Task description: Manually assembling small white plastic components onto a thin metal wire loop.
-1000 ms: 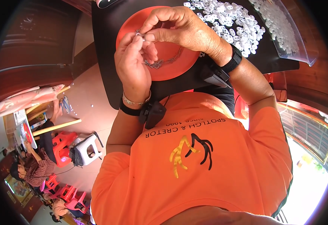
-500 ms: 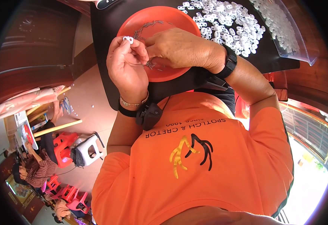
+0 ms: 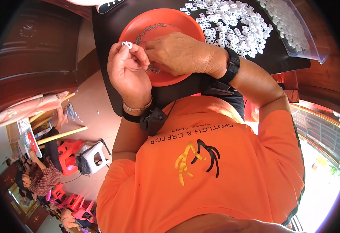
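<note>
My left hand (image 3: 129, 73) pinches a small white plastic piece (image 3: 126, 44) between thumb and fingertips, raised over the left rim of an orange plate (image 3: 177, 21). My right hand (image 3: 179, 54) lies across the plate's near half, fingertips meeting the left hand's, with a thin metal piece (image 3: 153, 70) showing just below them. Several small metal clips (image 3: 150, 29) lie in the plate. A heap of small white plastic pieces (image 3: 232, 27) is spread on the black table (image 3: 111, 46) to the right of the plate.
A clear plastic sheet or bag (image 3: 294, 35) with more white pieces lies at the table's far right. Below left, on the floor, stand a white stool (image 3: 94, 159) and red plastic stools (image 3: 67, 149); a seated person (image 3: 41, 176) is there too.
Both hands have dropped from over the plate's middle toward its near left rim. The white piece now shows at the left fingertips.
</note>
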The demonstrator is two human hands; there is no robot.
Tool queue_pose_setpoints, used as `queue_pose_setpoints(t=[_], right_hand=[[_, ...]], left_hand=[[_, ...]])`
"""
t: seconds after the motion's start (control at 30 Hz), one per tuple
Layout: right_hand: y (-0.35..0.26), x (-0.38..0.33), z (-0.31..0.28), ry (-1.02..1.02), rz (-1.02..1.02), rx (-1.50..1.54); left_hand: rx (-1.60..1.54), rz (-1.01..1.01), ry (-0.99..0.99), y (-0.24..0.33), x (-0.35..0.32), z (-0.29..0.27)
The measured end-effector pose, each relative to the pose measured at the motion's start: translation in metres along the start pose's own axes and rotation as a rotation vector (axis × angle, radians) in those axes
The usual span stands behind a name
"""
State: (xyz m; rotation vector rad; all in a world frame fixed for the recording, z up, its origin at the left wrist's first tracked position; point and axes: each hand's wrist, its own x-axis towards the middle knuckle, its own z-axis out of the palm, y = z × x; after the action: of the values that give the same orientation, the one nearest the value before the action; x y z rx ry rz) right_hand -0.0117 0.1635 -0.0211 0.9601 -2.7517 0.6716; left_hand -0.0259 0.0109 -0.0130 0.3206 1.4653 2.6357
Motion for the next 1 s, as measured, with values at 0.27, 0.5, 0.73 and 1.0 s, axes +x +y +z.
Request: queue_pose_setpoints(t=[0.27, 0.5, 0.73, 1.0], right_hand=[[0.014, 0.001, -0.019, 0.211, 0.072, 0.238], [0.01, 0.004, -0.031, 0.16, 0.306, 0.588], [0.016, 0.005, -0.03, 0.227, 0.243, 0.711], [0.016, 0.004, -0.035, 0.18, 0.348, 1.003]], left_hand=[[-0.008, 0.002, -0.006, -0.001, 0.0, 0.001], [-0.03, -0.04, 0.0, 0.001, -0.003, 0.004], [-0.037, -0.067, -0.038, -0.002, -0.003, 0.004], [-0.003, -0.095, -0.09, -0.002, -0.003, 0.004]])
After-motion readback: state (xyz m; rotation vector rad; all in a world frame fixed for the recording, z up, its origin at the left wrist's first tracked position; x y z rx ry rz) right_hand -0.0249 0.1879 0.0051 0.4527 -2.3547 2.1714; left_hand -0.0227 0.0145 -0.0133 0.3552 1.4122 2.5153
